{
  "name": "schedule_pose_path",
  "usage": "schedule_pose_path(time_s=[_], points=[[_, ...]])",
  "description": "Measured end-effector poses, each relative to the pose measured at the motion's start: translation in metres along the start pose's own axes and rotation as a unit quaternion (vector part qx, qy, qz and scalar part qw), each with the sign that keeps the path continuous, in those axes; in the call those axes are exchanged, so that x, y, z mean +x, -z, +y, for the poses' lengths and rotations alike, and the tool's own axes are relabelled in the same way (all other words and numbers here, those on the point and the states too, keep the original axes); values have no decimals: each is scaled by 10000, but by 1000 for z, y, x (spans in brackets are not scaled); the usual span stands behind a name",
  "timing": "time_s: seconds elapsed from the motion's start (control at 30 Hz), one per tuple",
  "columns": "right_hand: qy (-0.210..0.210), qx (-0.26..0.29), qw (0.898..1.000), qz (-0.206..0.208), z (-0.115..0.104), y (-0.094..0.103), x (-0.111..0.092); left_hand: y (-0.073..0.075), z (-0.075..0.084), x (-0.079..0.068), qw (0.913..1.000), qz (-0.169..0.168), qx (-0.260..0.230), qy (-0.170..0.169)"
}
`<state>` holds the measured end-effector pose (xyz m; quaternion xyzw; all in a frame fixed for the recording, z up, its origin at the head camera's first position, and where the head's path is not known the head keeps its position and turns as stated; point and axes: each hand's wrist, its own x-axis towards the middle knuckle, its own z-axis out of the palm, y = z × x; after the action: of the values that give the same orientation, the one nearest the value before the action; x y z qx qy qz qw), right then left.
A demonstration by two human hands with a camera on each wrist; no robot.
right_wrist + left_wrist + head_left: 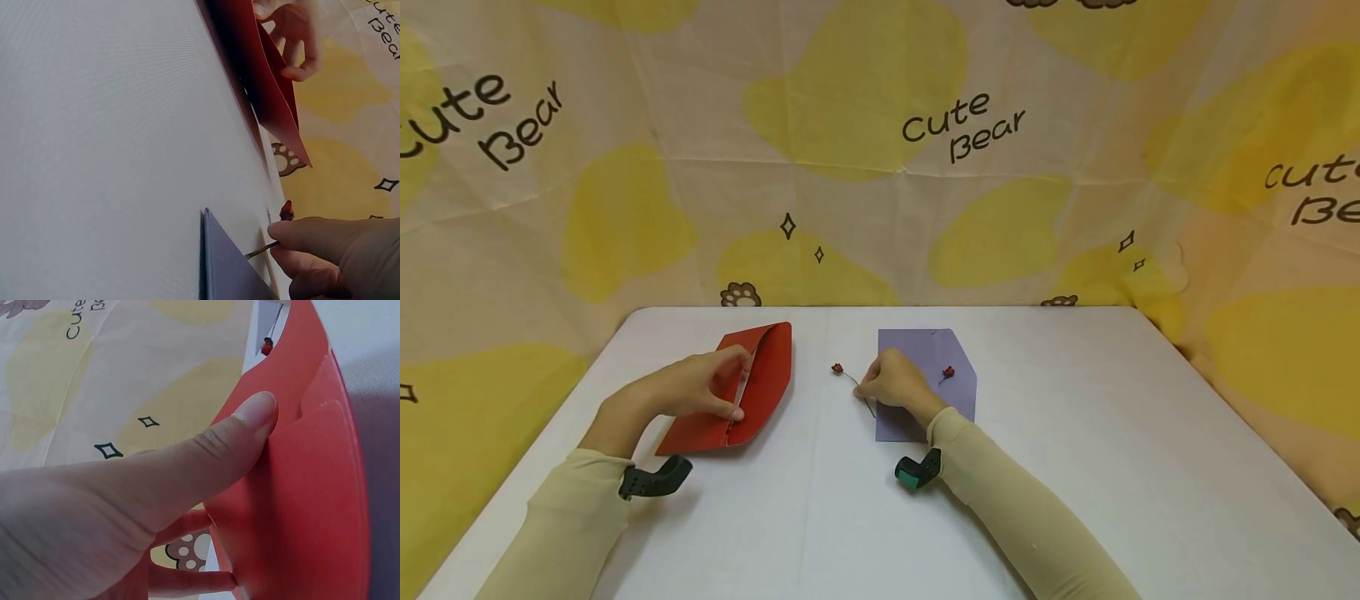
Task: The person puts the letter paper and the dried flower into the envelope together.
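A red envelope (pixel 769 392) with its flap open lies tilted at the left of the table. My left hand (pixel 692 385) grips it along the mouth, thumb at the near end and fingers toward the far end. In the left wrist view, the thumb (pixel 219 447) lies against the red paper and the mouth gapes. My right hand (pixel 898 385) pinches a small dried rose (pixel 837 368) by its thin stem, the red bloom pointing left. Under that hand is a purple envelope (pixel 902 429), partly covered. A second dried rose (pixel 948 372) lies over its right part.
Both envelopes are on a white table (pixel 1075 467), some distance apart. Behind it hangs a cream and yellow printed cloth (pixel 865 100). Dark straps with camera mounts (pixel 655 479) sit on both wrists.
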<state>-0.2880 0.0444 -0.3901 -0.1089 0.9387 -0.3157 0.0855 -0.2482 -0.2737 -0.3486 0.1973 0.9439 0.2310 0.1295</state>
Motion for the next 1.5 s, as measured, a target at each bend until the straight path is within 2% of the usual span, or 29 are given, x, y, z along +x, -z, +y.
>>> schedule_pose_path(time_s=[0.23,0.43,0.73,1.5], points=[[-104,551,9984,-38,0,2,0,0,0,1,10000,14,7,-45],[69,1292,9915,108,-1,0,1,0,-1,0,10000,25,23,-86],[-103,1792,9835,215,-8,-5,1,-1,-1,-1,10000,-44,-34,-25],[-69,2181,9758,158,-30,-6,3,-1,0,1,10000,-31,21,-13]])
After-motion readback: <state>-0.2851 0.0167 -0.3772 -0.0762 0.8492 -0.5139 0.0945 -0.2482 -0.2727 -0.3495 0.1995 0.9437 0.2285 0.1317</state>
